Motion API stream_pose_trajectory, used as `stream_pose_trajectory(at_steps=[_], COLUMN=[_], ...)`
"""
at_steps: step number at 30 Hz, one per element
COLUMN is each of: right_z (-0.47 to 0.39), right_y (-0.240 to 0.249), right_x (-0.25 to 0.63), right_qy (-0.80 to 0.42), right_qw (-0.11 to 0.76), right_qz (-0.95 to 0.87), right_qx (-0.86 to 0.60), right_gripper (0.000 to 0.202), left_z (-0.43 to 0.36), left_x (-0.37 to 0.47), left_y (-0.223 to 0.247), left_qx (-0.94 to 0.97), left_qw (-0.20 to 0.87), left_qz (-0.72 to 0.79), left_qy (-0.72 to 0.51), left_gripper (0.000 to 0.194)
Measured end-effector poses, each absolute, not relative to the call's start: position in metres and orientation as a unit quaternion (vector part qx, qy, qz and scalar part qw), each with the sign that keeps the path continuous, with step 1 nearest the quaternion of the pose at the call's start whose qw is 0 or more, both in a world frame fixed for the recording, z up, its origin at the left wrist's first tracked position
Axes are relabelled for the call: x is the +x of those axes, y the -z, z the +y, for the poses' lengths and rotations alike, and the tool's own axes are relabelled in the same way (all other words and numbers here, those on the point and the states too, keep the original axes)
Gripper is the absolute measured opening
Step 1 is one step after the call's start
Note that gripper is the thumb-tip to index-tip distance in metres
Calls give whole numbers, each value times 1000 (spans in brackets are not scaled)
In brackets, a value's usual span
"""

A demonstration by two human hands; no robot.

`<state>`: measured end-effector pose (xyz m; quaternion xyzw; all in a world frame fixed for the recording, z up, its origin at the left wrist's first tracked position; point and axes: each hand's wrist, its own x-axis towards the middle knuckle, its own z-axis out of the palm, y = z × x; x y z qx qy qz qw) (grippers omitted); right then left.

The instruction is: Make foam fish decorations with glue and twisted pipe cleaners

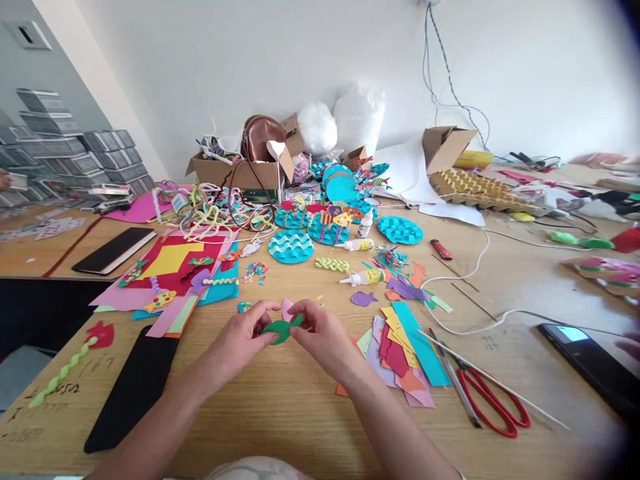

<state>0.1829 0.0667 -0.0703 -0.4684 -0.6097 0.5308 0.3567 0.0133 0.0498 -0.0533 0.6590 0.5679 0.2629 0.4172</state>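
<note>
A green fish-shaped cutout (277,331) is held between both hands above the wooden table. My left hand (254,327) pinches its left end, fingers closed. At its right end my right hand (313,325) grips it with thumb and fingers. A small pink piece (287,310) shows between the hands, close to the right fingertips; whether it is held cannot be made out. Just past my left hand lies a small blue dotted piece (243,307). A purple fish cutout (363,299) rests beyond my right hand.
Red-handled scissors (493,400), a pen and a thin stick lie right of coloured foam scraps (395,350). Glue bottles (367,277) and blue discs (291,247) stand ahead. Foam sheets (173,260) and a black case (133,393) are left. A phone (590,360) lies right, near another person's hand.
</note>
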Motion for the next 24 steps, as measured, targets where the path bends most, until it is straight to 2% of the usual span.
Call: stream_pose_trajectory(at_steps=[6, 9, 14, 20, 24], right_z=[66, 67, 71, 67, 62], right_y=[77, 76, 82, 74, 65], right_x=[182, 184, 187, 186, 186], right_qy=[-657, -662, -588, -477, -449], right_qw=[392, 400, 377, 305, 290], right_qz=[-496, -486, -566, -672, -687], right_qx=[-410, -407, -438, -476, -492], right_gripper=[19, 20, 23, 27, 32], left_z=[46, 44, 45, 43, 44], left_x=[9, 1, 1, 13, 11], left_y=[53, 53, 54, 54, 65], left_qx=[606, 608, 631, 692, 679], left_qw=[551, 538, 471, 403, 427], left_qz=[488, 494, 530, 544, 541], left_qy=[-302, -312, -315, -251, -254], left_gripper=[41, 37, 28, 18, 17])
